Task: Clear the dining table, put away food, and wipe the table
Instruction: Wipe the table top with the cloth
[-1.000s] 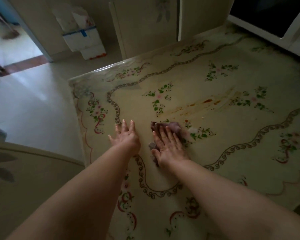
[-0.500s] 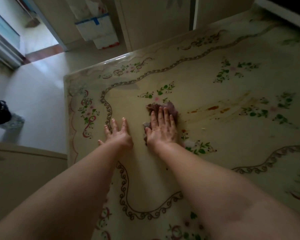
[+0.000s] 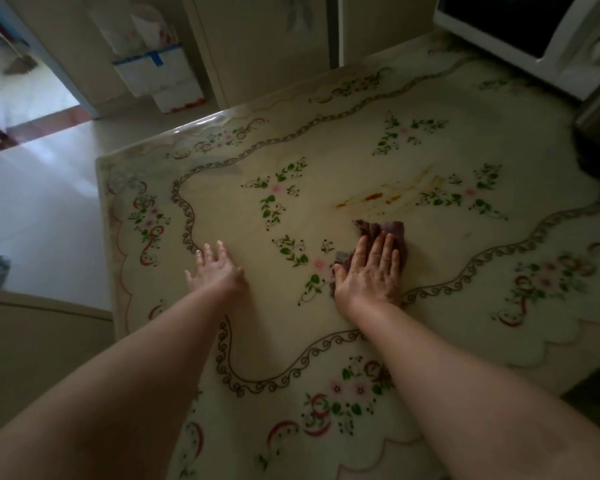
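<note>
Smearing is the risk: the stain (image 3: pixel 373 196), just beyond the cloth (image 3: pixel 392 229), may be spread if a soiled patch is dragged through it. The cloth is pressed flat under the right hand (image 3: pixel 369 271); the left hand (image 3: pixel 219 271) is laid flat on the table (image 3: pixel 291 323), apart. The floral top is glossy; a microwave (image 3: pixel 551 39) is seen at the far corner.

A crumpled purplish cloth (image 3: pixel 381 227) lies flat on the table (image 3: pixel 243 209) under the straight fingers (image 3: pixel 378 249) of the right hand (image 3: pixel 369 271), its edge showing past the fingertips and beside the thumb. Orange-red streaks (image 3: pixel 373 196) smear the glossy cream, flower-patterned top just beyond those fingertips, apart from the cloth. The left hand's (image 3: pixel 217 270) spread fingers rest on bare tabletop.
</note>
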`<state>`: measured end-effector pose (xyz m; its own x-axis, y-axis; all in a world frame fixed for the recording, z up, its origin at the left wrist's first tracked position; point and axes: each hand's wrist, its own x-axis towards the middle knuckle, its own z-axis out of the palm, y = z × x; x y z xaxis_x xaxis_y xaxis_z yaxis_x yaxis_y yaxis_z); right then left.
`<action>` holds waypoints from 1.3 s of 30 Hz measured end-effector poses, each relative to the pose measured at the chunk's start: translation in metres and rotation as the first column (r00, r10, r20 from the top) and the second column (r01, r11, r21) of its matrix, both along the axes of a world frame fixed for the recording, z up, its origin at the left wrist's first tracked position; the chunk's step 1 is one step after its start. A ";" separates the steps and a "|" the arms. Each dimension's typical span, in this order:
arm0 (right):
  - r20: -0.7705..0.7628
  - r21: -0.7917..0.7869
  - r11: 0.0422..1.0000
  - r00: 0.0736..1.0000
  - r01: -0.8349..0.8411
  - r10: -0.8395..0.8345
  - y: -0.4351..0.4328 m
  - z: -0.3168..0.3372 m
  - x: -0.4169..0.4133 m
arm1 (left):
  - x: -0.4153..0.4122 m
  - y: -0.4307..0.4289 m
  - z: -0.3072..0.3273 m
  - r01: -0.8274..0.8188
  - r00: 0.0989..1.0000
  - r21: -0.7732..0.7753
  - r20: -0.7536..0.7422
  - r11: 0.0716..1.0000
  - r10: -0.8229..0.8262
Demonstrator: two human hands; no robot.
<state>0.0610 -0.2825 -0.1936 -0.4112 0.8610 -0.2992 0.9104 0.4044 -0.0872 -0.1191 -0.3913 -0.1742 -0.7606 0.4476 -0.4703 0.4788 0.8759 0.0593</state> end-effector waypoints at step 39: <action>0.022 -0.204 0.928 0.946 -0.311 0.322 -0.178 0.014 0.094 | 0.110 -0.108 0.056 0.334 0.919 0.139 0.170 0.932 -0.355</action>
